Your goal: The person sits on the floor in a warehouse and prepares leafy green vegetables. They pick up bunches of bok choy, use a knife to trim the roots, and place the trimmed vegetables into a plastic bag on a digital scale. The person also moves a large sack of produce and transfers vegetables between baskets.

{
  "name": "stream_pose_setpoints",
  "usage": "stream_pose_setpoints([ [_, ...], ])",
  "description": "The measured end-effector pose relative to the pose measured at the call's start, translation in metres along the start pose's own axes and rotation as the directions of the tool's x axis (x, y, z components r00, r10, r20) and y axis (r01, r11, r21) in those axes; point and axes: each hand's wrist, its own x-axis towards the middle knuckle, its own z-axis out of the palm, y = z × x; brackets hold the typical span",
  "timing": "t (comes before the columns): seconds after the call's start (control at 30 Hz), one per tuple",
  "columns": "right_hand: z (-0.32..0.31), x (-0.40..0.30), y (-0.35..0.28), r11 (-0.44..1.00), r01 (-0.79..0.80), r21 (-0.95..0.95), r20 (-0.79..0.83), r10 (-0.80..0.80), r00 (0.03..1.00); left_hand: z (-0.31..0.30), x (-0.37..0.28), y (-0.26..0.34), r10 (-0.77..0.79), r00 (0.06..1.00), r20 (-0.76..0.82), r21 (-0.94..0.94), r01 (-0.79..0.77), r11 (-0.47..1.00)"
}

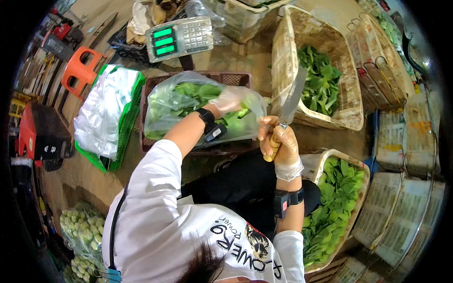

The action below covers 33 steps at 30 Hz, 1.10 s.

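My right hand (286,139), in a thin clear glove, grips the yellowish handle of a knife (294,95) whose broad blade points up and away. Its thumb and fingertips are at the rim of a clear plastic bag (159,102). My left hand (230,100) reaches into that bag and shows only blurred through the film, so its grip is unclear. Leafy greens (191,93) with pale stems lie in the bag around it. The bag rests on a brown plastic crate (240,79), on the platform of a scale whose lit display (164,40) stands behind.
Loose leaves lie in a dirty white crate (318,30) at right. Bunched greens fill another crate (364,177) by my knee. Stacked plastic bags (106,109) lie in a green basket (136,95) at left, near an orange stool (82,70). Bagged round vegetables (83,230) sit lower left.
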Motion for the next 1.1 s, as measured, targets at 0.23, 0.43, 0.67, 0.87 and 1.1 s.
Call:
stream_pose_setpoints([
  [0.23,-0.008,-0.013,-0.009,0.972,-0.177,-0.157,-0.210,0.142,0.967,-0.025,-0.015,0.016,0.136,0.985,0.109,-0.490,-0.066,0.869],
  [0.43,-0.017,-0.012,-0.010,0.992,-0.097,-0.084,-0.096,0.089,0.991,-0.040,-0.075,0.008,-0.112,0.948,-0.297,0.270,0.196,0.943],
  [0.67,-0.020,-0.013,-0.009,0.996,-0.080,-0.046,-0.083,0.076,0.994,-0.093,-0.174,-0.044,-0.455,0.797,-0.398,-0.392,0.301,0.869],
  [0.87,-0.014,-0.013,-0.008,1.000,0.009,0.029,-0.114,-0.005,0.993,-0.133,-0.227,-0.050,-0.751,0.639,-0.165,0.546,0.693,0.470],
  [1.1,-0.022,-0.013,0.005,0.989,0.066,0.130,-0.189,-0.041,0.981,-0.216,-0.247,0.003,-0.776,0.591,-0.219,0.759,0.603,0.245],
])
